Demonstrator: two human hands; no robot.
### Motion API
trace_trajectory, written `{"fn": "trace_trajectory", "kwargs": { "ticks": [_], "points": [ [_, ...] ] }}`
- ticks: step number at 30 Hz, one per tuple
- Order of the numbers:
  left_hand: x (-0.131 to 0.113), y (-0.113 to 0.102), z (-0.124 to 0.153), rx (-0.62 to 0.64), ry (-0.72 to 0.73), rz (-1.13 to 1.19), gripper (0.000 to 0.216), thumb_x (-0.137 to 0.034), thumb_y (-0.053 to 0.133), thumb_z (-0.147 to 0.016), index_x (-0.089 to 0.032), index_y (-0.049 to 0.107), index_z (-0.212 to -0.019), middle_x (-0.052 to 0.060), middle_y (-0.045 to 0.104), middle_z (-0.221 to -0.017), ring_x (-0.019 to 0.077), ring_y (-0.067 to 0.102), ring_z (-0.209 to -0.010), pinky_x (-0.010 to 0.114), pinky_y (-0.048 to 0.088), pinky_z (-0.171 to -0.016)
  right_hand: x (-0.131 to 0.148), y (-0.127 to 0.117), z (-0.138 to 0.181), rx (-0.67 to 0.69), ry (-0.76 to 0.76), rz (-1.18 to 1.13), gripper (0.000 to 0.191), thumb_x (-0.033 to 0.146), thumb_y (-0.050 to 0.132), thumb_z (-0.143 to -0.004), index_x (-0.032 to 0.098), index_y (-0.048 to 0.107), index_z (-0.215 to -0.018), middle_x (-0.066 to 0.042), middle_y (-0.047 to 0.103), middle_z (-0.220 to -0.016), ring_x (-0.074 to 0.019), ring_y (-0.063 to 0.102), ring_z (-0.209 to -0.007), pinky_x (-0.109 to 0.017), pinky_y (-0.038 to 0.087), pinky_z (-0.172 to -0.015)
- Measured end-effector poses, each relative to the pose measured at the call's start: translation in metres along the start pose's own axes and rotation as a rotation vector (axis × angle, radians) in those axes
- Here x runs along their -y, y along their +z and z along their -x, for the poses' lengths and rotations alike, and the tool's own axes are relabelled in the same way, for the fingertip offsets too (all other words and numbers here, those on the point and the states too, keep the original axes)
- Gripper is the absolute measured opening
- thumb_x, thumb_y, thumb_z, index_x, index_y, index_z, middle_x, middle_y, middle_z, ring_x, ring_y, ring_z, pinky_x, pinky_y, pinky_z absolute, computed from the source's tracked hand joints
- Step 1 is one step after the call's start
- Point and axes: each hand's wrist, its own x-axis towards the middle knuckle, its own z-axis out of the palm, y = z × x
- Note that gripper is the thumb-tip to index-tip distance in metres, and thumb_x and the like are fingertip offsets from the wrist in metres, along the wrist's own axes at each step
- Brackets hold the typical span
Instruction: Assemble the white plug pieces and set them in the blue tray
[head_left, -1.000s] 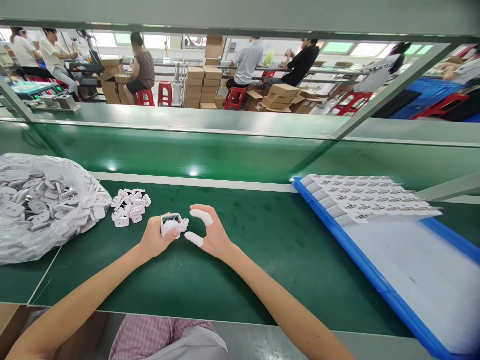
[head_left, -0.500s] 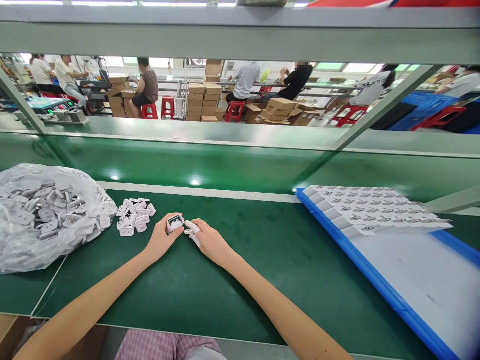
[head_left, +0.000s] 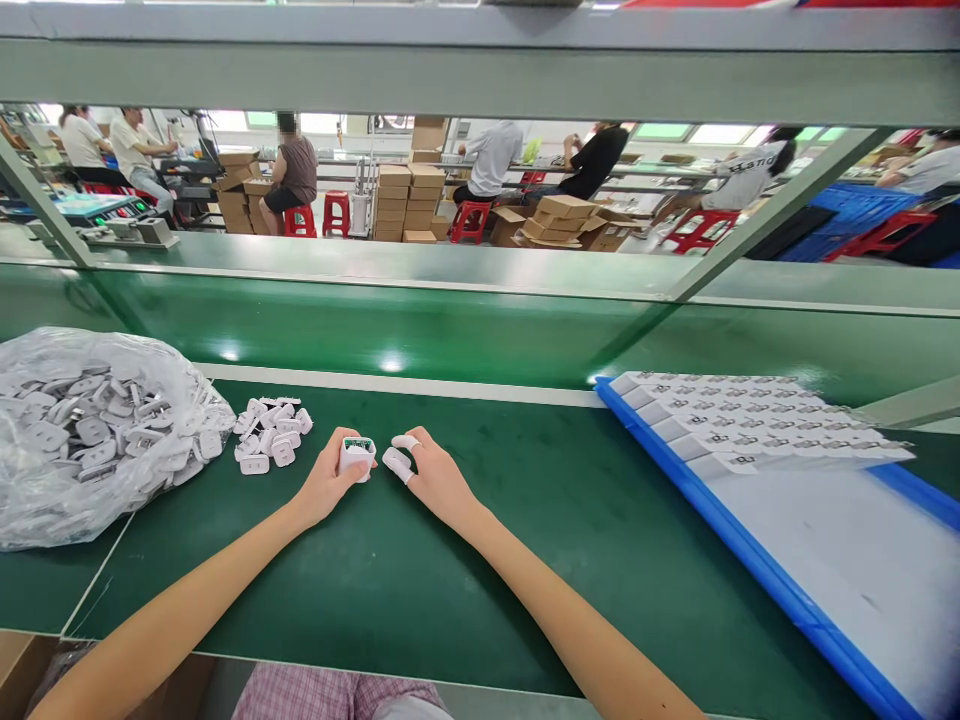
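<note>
My left hand grips a small white charger housing whose open top shows a green circuit board. It rests low over the green mat. My right hand sits just to its right, with white finger cots on thumb and forefinger. Those two fingers are curled close together; whether anything is pinched between them is not visible. A small heap of white plug caps lies left of my left hand.
A clear plastic bag full of white plug parts lies at the left. A blue tray with rows of white housings stands at the right. Beyond the mat runs a green conveyor belt. Other people sit on red stools among stacked cartons far behind.
A second ago my right thumb and forefinger were spread wide; half a second ago they pressed at the housing. Now they have drawn back slightly to its right. The view tilted upward.
</note>
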Motion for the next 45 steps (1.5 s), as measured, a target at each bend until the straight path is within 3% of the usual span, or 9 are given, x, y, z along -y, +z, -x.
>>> {"fn": "trace_trajectory", "kwargs": {
  "ticks": [5,9,18,24,29,34,39,43,45],
  "points": [
    [-0.003,0.005,0.002,0.104,-0.027,-0.142,0.031,-0.043,0.057,-0.083,-0.018,0.050,-0.100,0.003,0.061,-0.088,0.0131,0.054,-0.069,0.024,0.043,-0.063,0.007,-0.004,-0.004,-0.058,0.105,-0.419,0.017,0.030,0.050,-0.085,0.020,0.064,-0.081,-0.002,0.057,-0.079,-0.0155,0.055,-0.070,-0.029,0.045,-0.066],
    [-0.002,0.008,0.004,0.178,-0.039,-0.266,0.032,-0.044,0.057,-0.082,-0.017,0.055,-0.098,0.000,0.057,-0.080,0.0112,0.049,-0.063,0.022,0.038,-0.056,0.023,-0.018,-0.004,0.045,0.187,-0.730,0.020,0.037,0.057,-0.082,0.019,0.064,-0.076,0.000,0.058,-0.073,-0.0133,0.054,-0.064,-0.027,0.045,-0.062],
    [-0.002,0.012,0.005,0.145,-0.074,-0.357,0.036,-0.037,0.059,-0.078,-0.020,0.053,-0.109,0.000,0.058,-0.080,0.0123,0.050,-0.063,0.023,0.039,-0.056,0.032,-0.019,-0.001,0.129,0.213,-0.716,0.017,0.035,0.059,-0.079,0.018,0.062,-0.077,-0.001,0.062,-0.077,-0.0150,0.057,-0.070,-0.029,0.046,-0.065],
    [0.001,0.011,0.007,0.104,-0.090,-0.353,0.044,-0.035,0.059,-0.076,-0.022,0.045,-0.116,-0.002,0.061,-0.079,0.0120,0.050,-0.059,0.023,0.039,-0.054,0.034,-0.004,0.001,0.080,0.263,-0.843,0.022,0.038,0.059,-0.077,0.022,0.046,-0.085,0.005,0.047,-0.067,-0.0115,0.050,-0.059,-0.024,0.042,-0.053],
    [0.002,0.013,0.008,0.068,-0.021,-0.430,0.030,-0.037,0.056,-0.080,-0.021,0.048,-0.104,-0.004,0.058,-0.072,0.0113,0.048,-0.056,0.022,0.036,-0.052,0.036,0.013,0.002,0.105,0.317,-0.943,0.022,0.038,0.053,-0.081,0.023,0.037,-0.083,0.006,0.043,-0.067,-0.0092,0.044,-0.053,-0.021,0.036,-0.047],
    [0.001,0.026,0.008,-0.048,-0.031,-0.260,0.037,-0.052,0.049,-0.083,-0.020,0.044,-0.102,-0.003,0.058,-0.067,0.0129,0.050,-0.049,0.025,0.041,-0.050,0.042,0.022,0.011,-0.178,0.263,-0.797,0.014,0.036,0.046,-0.088,0.023,0.042,-0.089,0.002,0.051,-0.075,-0.0128,0.053,-0.064,-0.027,0.048,-0.060],
    [0.003,0.030,-0.003,-0.332,-0.150,-0.011,0.059,-0.070,0.055,-0.069,-0.023,0.048,-0.103,-0.003,0.059,-0.068,0.0166,0.054,-0.052,0.027,0.046,-0.048,0.044,0.018,0.013,-0.044,-0.074,-0.416,0.076,0.032,0.083,-0.057,0.022,0.042,-0.121,-0.008,0.049,-0.116,-0.0215,0.053,-0.102,-0.033,0.049,-0.085],
    [0.005,0.027,-0.012,-0.272,-0.073,-0.187,0.062,-0.076,0.058,-0.055,-0.023,0.054,-0.087,-0.002,0.057,-0.060,0.0219,0.057,-0.056,0.032,0.050,-0.050,0.038,0.004,0.009,0.007,-0.159,-0.258,0.075,0.035,0.081,-0.061,0.022,0.042,-0.124,-0.008,0.049,-0.113,-0.0226,0.049,-0.110,-0.030,0.047,-0.089],
    [0.008,0.021,-0.012,-0.213,0.011,-0.335,0.061,-0.075,0.059,-0.053,-0.025,0.055,-0.087,-0.001,0.062,-0.070,0.0251,0.061,-0.065,0.035,0.053,-0.056,0.034,-0.004,0.008,0.028,-0.180,-0.184,0.074,0.037,0.079,-0.062,0.022,0.042,-0.124,-0.006,0.049,-0.108,-0.0218,0.051,-0.106,-0.029,0.047,-0.090]
  ]
}}
